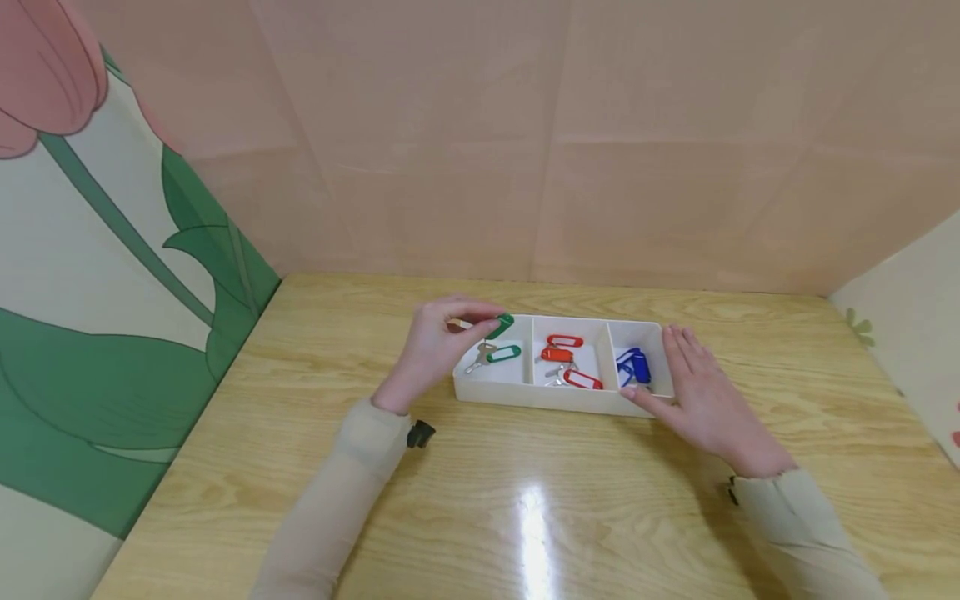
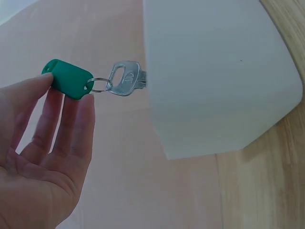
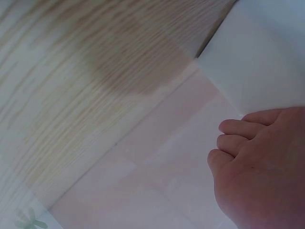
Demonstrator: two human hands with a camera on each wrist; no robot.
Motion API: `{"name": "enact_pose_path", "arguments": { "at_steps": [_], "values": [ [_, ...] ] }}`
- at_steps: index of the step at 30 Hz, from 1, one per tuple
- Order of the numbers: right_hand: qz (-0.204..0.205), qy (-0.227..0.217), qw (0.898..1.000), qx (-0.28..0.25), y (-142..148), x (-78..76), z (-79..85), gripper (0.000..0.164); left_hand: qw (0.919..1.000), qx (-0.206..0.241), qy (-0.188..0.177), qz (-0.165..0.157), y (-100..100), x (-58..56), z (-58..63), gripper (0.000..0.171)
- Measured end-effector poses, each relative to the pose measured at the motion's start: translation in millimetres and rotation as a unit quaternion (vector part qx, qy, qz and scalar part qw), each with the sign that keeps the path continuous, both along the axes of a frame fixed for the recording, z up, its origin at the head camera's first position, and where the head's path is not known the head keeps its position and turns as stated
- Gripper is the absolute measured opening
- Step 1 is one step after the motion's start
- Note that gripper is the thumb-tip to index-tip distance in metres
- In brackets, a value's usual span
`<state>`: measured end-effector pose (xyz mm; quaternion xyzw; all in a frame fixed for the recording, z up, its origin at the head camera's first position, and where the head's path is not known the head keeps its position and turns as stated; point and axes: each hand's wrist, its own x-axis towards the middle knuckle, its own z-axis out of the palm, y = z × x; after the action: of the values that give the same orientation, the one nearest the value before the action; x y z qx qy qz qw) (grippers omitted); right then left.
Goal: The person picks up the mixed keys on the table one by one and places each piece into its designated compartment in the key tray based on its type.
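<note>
My left hand (image 1: 435, 346) pinches a green key tag (image 2: 71, 78) between thumb and fingers, over the left compartment of a white divided tray (image 1: 540, 398). A silver key (image 2: 126, 78) hangs from the tag's ring, its tip hidden by the tray's wall in the left wrist view. Below lies another green tag (image 1: 504, 353) with its key. Red key tags (image 1: 582, 379) with keys lie in the middle compartment, and blue tags (image 1: 640, 365) in the right one. At the tray's right end my right hand (image 1: 708, 404) rests with straight fingers along the outside and the thumb at the front rim.
The tray stands on a wood-grain table (image 1: 480, 500), near a pink back wall (image 1: 450, 167). A panel with printed leaves (image 1: 97, 400) borders the left side, and a pale panel (image 1: 900, 308) the right.
</note>
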<state>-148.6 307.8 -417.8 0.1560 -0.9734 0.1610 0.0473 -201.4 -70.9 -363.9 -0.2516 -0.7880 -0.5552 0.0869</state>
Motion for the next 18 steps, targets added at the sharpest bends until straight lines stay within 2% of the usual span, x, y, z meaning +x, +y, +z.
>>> {"name": "enact_pose_path", "arguments": {
  "at_steps": [18],
  "values": [
    [-0.002,-0.002,1.0,-0.004,-1,0.5,-0.1,0.107,0.9991,-0.043,-0.005,0.001,3,-13.7,-21.2,0.017]
  ]
}}
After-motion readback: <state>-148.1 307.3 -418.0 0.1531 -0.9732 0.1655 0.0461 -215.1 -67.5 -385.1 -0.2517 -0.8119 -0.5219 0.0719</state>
